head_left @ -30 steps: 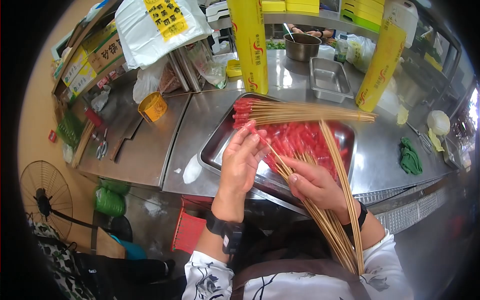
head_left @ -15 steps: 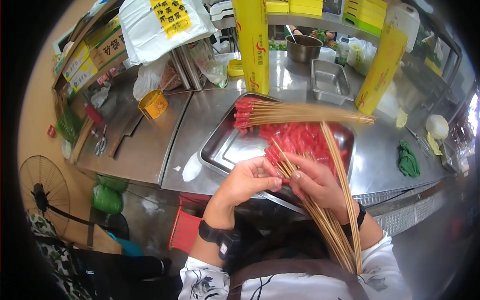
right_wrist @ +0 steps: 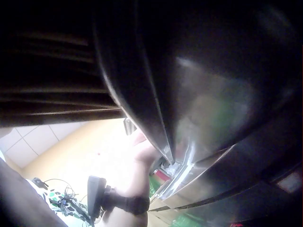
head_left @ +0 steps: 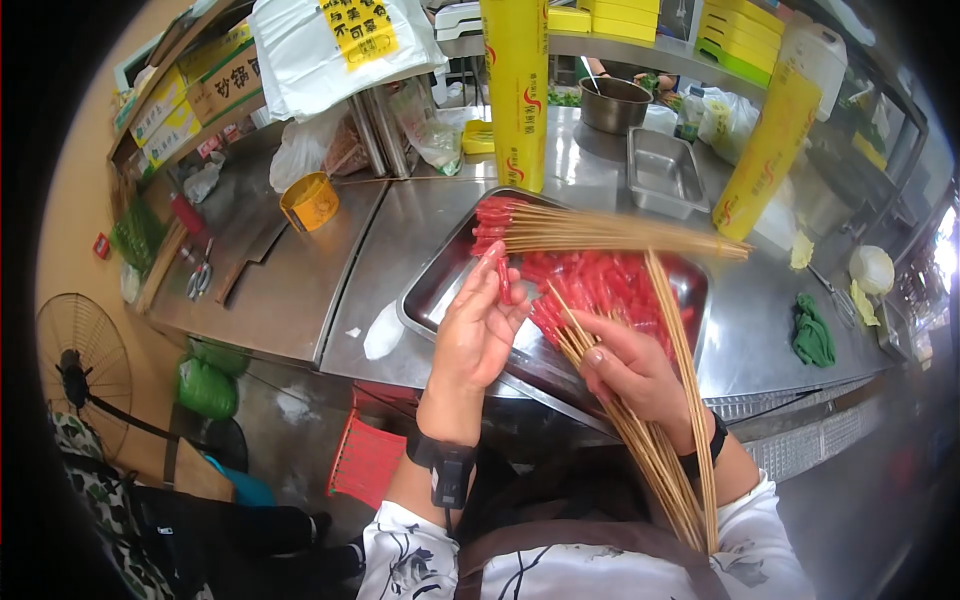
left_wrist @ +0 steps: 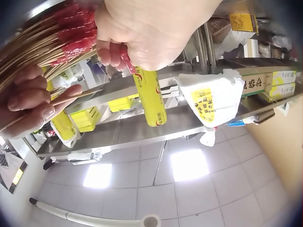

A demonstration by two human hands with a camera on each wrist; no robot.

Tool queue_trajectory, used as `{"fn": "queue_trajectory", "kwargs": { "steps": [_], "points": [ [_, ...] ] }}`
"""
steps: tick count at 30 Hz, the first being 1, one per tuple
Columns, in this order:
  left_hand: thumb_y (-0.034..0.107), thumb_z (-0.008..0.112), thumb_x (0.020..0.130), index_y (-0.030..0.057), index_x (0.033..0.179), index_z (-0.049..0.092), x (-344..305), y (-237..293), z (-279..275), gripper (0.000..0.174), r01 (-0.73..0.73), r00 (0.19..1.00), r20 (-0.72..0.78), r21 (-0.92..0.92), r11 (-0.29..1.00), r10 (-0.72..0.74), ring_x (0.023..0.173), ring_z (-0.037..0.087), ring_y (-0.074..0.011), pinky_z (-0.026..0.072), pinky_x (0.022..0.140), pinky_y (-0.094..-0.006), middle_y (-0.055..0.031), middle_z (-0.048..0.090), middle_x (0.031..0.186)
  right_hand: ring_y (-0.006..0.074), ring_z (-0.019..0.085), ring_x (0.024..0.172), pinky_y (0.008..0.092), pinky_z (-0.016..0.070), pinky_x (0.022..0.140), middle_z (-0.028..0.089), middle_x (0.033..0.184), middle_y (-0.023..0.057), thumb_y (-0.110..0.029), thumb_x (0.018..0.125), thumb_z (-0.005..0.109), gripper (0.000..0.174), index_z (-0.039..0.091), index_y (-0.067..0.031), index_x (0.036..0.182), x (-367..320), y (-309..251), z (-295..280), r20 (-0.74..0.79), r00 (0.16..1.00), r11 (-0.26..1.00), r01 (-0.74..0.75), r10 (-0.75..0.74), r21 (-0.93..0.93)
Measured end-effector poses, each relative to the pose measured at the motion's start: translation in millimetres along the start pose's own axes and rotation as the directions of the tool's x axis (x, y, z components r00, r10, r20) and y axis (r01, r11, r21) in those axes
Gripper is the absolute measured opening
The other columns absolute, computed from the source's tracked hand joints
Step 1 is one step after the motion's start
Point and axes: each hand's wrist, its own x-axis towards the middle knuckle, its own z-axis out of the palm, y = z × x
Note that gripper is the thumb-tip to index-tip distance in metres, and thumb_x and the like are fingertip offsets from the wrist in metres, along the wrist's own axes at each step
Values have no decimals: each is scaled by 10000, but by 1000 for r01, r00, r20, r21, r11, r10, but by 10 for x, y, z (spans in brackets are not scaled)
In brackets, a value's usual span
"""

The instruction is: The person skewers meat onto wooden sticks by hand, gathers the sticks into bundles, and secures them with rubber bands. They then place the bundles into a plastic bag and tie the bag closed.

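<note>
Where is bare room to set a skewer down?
Bare steel counter between the yellow tin and the tray, and between the tray and the green cloth. Crowded: the tray's middle, with red meat pieces and loaded skewers.

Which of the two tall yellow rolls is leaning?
The right-hand roll, beside the small steel pan, tilts over; the other roll, behind the big tray, stands upright.

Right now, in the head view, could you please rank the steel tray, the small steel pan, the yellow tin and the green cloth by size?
1. steel tray
2. small steel pan, though it lies farther from the camera
3. yellow tin and green cloth look alike; not ranked
</note>
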Motion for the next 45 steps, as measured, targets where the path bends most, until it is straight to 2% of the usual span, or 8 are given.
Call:
{"fn": "queue_trajectory", "kwargs": {
  "steps": [3,6,12,24,27,30,38,45],
  "points": [
    [51,462,938,27,1270,451,14,-22,64,334,-40,999,-29,14,999,41,984,560,-171,495,870,-286,-82,558,1051,52,452,521,206,379,495,467,622,-12,-118,952,438,428,375,-13,1363,-6,2,1,1,1000,1000,-15,15,10],
    [46,478,930,6,1233,448,56,-45,24,307,-39,999,-34,-3,999,39,1072,559,-241,489,939,-361,-116,553,1072,48,447,518,205,379,491,462,615,-20,-125,952,443,434,373,-18,1368,-4,-15,12,4,999,999,-34,34,10],
    [41,507,916,-1,1188,472,74,-94,118,278,-57,996,-69,69,996,62,1046,579,-235,506,899,-335,-143,580,1075,44,442,538,202,381,509,457,623,-27,-131,952,446,438,378,-18,1369,-11,5,-4,34,999,999,-30,31,-26],
    [75,535,912,17,1222,497,31,-89,246,318,-95,989,-98,168,981,112,962,604,-185,506,859,-302,-103,608,1041,42,444,570,204,385,531,460,631,-19,-122,928,473,418,443,-36,1336,7,-76,21,0,999,995,-42,42,-88],
    [77,534,914,20,1220,503,15,-99,245,312,-128,987,-70,212,969,146,948,609,-187,504,854,-306,-100,612,1028,43,451,589,205,389,544,468,648,-15,-123,928,472,413,448,-33,1330,13,-99,31,-3,999,994,-32,32,-103],
    [53,539,907,-18,1220,484,-4,-113,258,325,-150,983,-74,228,962,171,934,625,-235,525,831,-348,-126,606,1029,49,461,601,209,394,550,475,659,-10,-126,930,473,406,453,-27,1324,8,-63,12,1,1000,995,-27,27,-97],
    [74,528,918,14,1202,511,-48,-186,297,291,-150,988,-5,267,952,157,898,628,-196,521,817,-325,-77,612,975,55,454,590,217,393,537,468,656,-8,-117,935,470,396,454,-22,1319,6,-14,9,-30,1000,991,-2,-2,-135],
    [75,521,923,7,1189,516,-50,-254,286,274,-125,992,47,266,956,116,895,626,-193,529,790,-320,-71,608,971,42,415,577,206,367,527,439,654,-34,-102,943,453,402,432,-23,1336,1,-26,15,-38,998,999,-47,47,-22]
  ]
}}
